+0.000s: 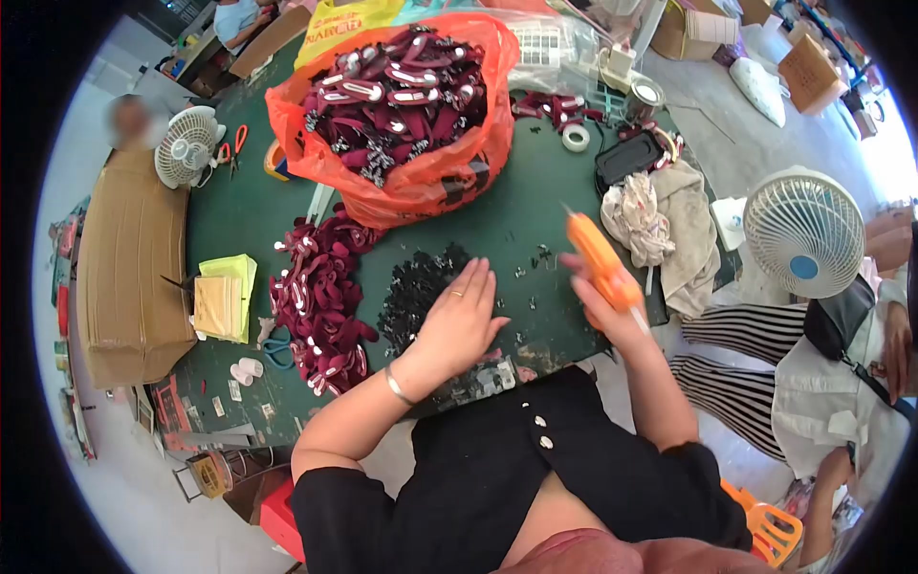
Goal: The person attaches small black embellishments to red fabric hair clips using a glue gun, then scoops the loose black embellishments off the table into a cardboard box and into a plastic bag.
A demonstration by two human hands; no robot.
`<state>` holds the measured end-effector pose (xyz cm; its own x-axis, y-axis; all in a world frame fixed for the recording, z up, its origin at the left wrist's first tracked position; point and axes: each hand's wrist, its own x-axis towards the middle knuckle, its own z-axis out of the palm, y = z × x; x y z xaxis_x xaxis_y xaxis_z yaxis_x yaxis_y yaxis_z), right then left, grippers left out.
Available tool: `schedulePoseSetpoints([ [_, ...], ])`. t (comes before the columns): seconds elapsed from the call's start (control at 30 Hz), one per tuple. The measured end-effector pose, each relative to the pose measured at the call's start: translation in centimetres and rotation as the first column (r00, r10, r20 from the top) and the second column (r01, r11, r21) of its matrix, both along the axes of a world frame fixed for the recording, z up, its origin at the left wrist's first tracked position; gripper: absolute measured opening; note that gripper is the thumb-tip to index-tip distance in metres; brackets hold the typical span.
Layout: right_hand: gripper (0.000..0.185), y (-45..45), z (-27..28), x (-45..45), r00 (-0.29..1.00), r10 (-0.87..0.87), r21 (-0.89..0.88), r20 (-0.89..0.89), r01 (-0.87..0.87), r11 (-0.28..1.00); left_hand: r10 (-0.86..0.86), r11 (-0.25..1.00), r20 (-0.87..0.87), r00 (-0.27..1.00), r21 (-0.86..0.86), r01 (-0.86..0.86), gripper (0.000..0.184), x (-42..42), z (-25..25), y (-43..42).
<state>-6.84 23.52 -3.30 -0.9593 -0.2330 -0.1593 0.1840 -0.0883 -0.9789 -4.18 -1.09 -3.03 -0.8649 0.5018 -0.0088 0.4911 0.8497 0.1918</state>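
My left hand [462, 316] lies with its fingers stretched out over the right side of a heap of small black pieces [411, 297]. Whether a small piece sits under the palm is hidden. An orange hot glue gun [601, 256] is gripped in my right hand [612, 311], its nozzle pointing away over the green table. Between the hands a few tiny black bits [541, 256] are scattered. Left of the heap spreads a pile of maroon fabric pieces [320, 287] resembling hair clips. More of these maroon clips [406, 91] fill a red plastic bag [430, 203] behind.
White fans stand at the left [189, 148] and right [803, 230]. The table [535, 206] also bears red-handled scissors [237, 148], a tape roll [575, 139], a crumpled cloth [684, 220] and a yellow pad [225, 297]. A person in striped trousers [736, 383] is at the right.
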Motion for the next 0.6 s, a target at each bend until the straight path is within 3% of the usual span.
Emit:
schedulePoseSetpoints([
  [0.03,0.037,-1.1,0.8,-1.2,0.992,0.111,-0.006,0.059,-0.111,0.994,0.002,1.0,-0.011,1.0,-0.006,-0.002,0.059,0.3,0.4,0.0],
  [0.1,0.034,-4.0,0.6,-2.8,0.987,0.153,-0.33,0.055,-0.126,0.935,0.009,0.999,-0.058,0.998,-0.034,-0.011,0.055,0.3,1.0,0.4],
  [0.13,0.031,-4.5,-0.4,-3.2,0.995,0.1,-0.308,-0.022,-0.102,0.946,0.021,0.999,-0.069,0.997,-0.025,-0.023,0.055,0.0,1.2,1.0],
  [0.23,0.02,-2.2,-0.5,-2.5,0.997,-0.04,-0.09,0.066,0.046,0.995,-0.001,0.999,-0.059,0.998,0.033,0.003,0.057,-0.9,0.7,4.0],
  [0.33,0.018,0.6,-3.1,-1.5,0.948,-0.1,0.169,-0.303,0.157,0.973,-0.035,0.999,-0.071,0.997,0.03,0.037,0.066,-1.5,-0.6,7.8],
  [0.47,0.025,3.9,-0.7,-0.2,0.89,0.187,0.609,-0.416,0.12,0.784,0.021,0.999,-0.123,0.992,-0.025,-0.024,0.074,-2.2,-2.3,8.8],
  [0.57,0.031,4.5,0.0,-0.5,0.852,0.357,0.712,-0.383,0.026,0.702,0.087,0.987,-0.132,0.987,-0.123,-0.104,0.07,-1.1,-1.6,6.6],
  [0.6,0.032,4.5,0.0,-0.8,0.791,0.421,0.727,-0.444,0.044,0.685,0.104,0.977,-0.134,0.986,-0.171,-0.126,0.068,-0.3,-1.5,5.6],
])
